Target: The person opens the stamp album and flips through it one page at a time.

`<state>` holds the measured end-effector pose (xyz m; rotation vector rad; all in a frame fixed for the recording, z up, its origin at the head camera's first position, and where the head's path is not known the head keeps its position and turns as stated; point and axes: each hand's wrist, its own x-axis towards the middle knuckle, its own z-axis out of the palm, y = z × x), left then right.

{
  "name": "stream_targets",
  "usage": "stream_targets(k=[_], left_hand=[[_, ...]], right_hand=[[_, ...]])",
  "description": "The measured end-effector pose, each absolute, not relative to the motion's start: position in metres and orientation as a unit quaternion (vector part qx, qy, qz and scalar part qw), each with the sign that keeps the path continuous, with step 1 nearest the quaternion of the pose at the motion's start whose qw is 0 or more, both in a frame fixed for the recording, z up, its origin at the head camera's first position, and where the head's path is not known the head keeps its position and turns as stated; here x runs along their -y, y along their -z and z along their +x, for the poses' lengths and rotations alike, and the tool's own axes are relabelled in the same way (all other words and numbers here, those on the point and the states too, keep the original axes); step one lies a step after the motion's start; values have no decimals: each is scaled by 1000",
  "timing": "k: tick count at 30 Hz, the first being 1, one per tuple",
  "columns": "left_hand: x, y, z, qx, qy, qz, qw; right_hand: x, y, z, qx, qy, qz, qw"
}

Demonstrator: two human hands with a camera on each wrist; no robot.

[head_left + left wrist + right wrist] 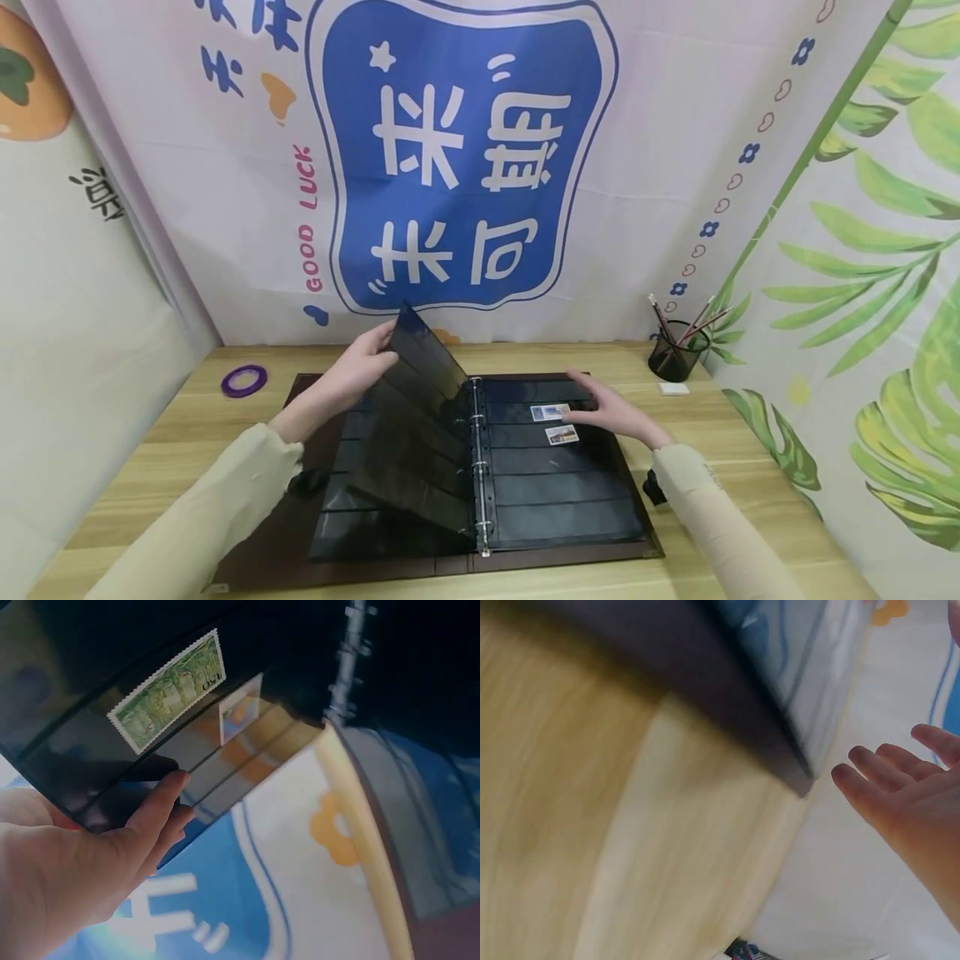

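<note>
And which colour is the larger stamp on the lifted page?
The larger stamp is mostly green; it shows best in the left wrist view.

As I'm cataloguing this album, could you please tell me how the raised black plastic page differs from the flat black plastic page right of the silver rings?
The raised page tilts up; the flat page lies level. The left hand grips the raised page, but not the flat page. Both are dark, divided into strips and run to the silver rings.
</note>
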<state>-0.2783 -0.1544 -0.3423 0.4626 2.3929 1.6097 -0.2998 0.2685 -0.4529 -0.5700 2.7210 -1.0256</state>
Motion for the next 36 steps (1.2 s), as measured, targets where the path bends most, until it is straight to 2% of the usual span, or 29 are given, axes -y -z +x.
stream_targets(k=[7, 13, 22, 30, 36], left_hand=[[185, 369, -272, -822, -543, 117, 126], [205, 396, -268, -858, -494, 75, 121], [212, 442, -261, -933, -347, 92, 20], [215, 470, -258, -945, -295, 138, -21], [212, 481, -249, -955, -253, 154, -19]], right_hand=[[-280, 466, -304, -938, 273, -201, 69], [-287, 471, -307, -945, 253, -193, 71], [-291, 480, -311, -952, 206, -215, 65], [-292, 486, -313, -954, 198, -212, 72], [-293, 484, -314, -954, 194, -217, 64]])
